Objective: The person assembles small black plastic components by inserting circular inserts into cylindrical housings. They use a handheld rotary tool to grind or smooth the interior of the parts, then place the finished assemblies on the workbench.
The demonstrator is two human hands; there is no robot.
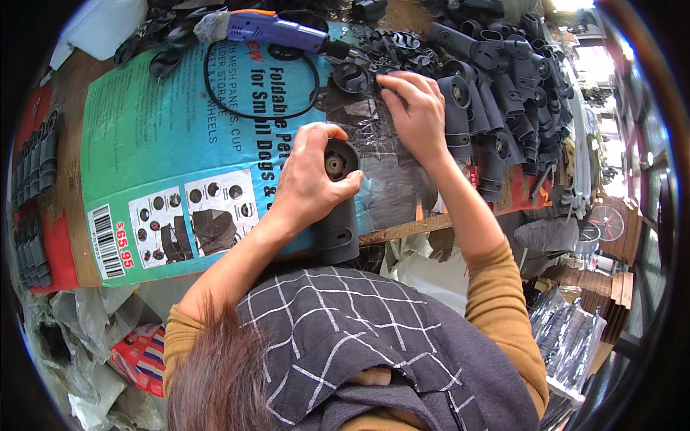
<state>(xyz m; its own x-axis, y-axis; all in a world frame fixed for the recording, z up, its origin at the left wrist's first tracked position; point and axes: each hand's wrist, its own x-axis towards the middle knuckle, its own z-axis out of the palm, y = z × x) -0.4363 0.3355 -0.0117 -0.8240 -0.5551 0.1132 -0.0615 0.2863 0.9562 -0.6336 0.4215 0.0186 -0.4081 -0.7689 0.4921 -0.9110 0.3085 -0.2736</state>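
My left hand [307,172] is clamped on a dark grey plastic housing [336,233], thumb on one side and fingers over its far end, with a brass-coloured hub [335,165] showing between them. The housing lies along the printed teal cardboard [172,100], its lower end at the near edge, by my checked apron [345,309]. My right hand [418,115] reaches past it, fingers bent beside a round black cap [351,77] — whether they pinch anything, I cannot tell. Beyond sits a purple-blue power screwdriver [277,31]; to the right, a heap of similar grey housings [507,97].
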